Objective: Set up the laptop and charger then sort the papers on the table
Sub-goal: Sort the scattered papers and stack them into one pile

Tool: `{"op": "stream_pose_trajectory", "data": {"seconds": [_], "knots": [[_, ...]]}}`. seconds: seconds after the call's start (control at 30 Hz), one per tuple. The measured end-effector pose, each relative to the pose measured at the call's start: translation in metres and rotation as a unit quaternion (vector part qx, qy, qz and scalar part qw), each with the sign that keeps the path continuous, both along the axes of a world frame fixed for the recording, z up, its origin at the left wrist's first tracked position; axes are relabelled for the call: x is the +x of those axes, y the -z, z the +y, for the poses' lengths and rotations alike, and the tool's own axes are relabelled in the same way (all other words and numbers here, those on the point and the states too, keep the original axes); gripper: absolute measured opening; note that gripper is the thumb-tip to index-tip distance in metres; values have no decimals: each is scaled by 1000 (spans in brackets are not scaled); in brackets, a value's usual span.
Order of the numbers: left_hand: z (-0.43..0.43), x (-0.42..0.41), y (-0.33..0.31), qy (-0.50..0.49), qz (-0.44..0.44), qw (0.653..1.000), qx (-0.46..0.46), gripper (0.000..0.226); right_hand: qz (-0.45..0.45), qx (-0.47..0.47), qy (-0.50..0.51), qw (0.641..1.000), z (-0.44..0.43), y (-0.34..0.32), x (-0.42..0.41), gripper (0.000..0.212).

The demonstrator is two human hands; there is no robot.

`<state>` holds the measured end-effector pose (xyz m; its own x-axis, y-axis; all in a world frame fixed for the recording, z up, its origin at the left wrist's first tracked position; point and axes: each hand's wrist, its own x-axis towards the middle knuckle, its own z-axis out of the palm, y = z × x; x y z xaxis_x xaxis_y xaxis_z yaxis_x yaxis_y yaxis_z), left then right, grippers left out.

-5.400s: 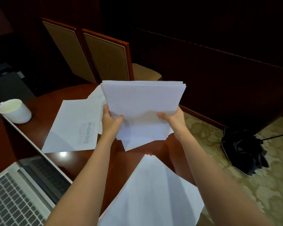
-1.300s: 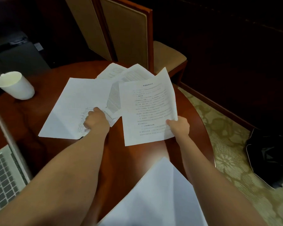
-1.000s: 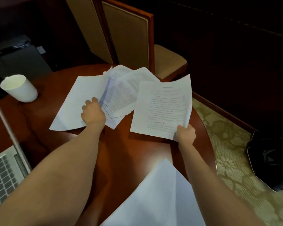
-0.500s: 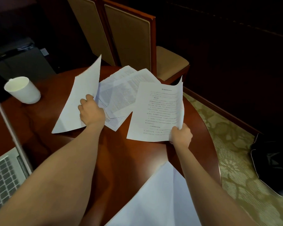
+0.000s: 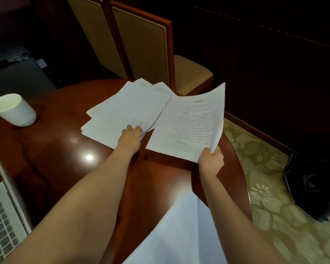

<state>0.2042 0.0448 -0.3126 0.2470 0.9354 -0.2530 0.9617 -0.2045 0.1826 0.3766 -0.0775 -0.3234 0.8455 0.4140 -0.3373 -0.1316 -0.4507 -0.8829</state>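
A loose pile of white papers (image 5: 126, 109) lies on the round wooden table (image 5: 69, 149), blank sides up. My left hand (image 5: 130, 137) grips the pile's near edge. My right hand (image 5: 211, 160) pinches the lower right corner of a few printed sheets (image 5: 191, 124) and holds them tilted just above the table, to the right of the pile. Another white sheet (image 5: 181, 233) lies at the table's near edge between my arms. The open laptop (image 5: 2, 221) shows its keyboard at the lower left. No charger is in view.
A white mug (image 5: 13, 109) stands at the table's left. Two wooden chairs with tan padding (image 5: 145, 46) stand behind the table. A black bag (image 5: 312, 185) lies on the patterned carpet to the right.
My left hand has flipped the raised blank sheet over onto the printed pages, so the pile now shows blank sides. My right hand still holds its printed sheets, shifted slightly right.
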Motion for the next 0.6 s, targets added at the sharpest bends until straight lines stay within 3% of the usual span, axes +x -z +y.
{"op": "stream_pose_trajectory", "data": {"seconds": [0.17, 0.23, 0.37, 0.6], "knots": [[5, 3, 2, -34, 26, 996, -78, 83, 7, 27, 89, 996, -3, 3, 10, 19], [6, 2, 1, -52, 27, 995, -82, 87, 27, 36, 113, 993, -4, 5, 11, 25], [-4, 7, -4, 3, 65, 998, -3, 63, 73, 71, 116, 988, -2, 4, 10, 27], [-28, 8, -11, 43, -88, 995, -24, 33, 106, 73, -12, 992, 13, -3, -17, 28]]}}
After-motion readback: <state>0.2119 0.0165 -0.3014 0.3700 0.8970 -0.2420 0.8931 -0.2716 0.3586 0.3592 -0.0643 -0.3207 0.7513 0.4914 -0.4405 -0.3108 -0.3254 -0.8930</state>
